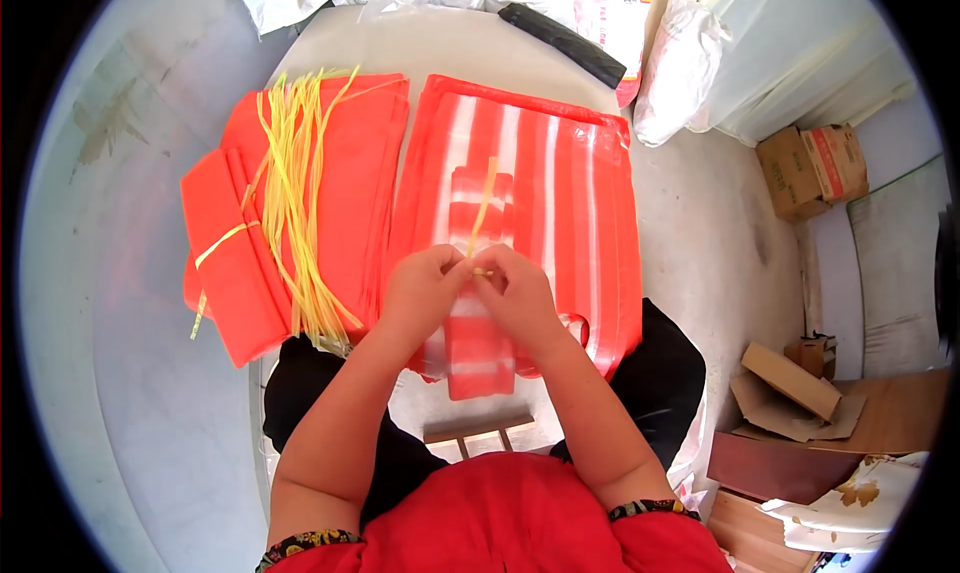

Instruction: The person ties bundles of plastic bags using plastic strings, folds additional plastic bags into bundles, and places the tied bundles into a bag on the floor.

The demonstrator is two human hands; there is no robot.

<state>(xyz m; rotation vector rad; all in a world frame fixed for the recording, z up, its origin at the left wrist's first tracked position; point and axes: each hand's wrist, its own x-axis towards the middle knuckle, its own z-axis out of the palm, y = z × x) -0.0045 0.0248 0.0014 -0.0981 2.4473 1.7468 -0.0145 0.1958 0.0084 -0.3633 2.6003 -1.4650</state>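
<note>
Straddling legs: dark trousers [655, 358] at both sides of the near part of the striped stack [595, 203]; a wooden frame [480, 435] shows between them, on the near side of the stack.
Left hand [428, 283]: above the left part of the striped stack; thumb and finger closed in a pinch on the yellow strip [484, 213].
Right hand [517, 295]: just beside the left one, above the stack; fingertips closed on the same strip, a short end showing by them.
Yellow strip: above the stack, its free length pointing to the far side.
Folded bundle [481, 358]: red and white, lying lengthwise on top of the stack, under both hands.
Tied bundle [225, 298]: left of the stack; red, a yellow band around it.
Yellow strands [295, 188]: left of the stack, lying loose across a red pile [365, 173].
Black roll [562, 45]: beyond the stack; white bag [682, 73] beyond its far right corner.
</note>
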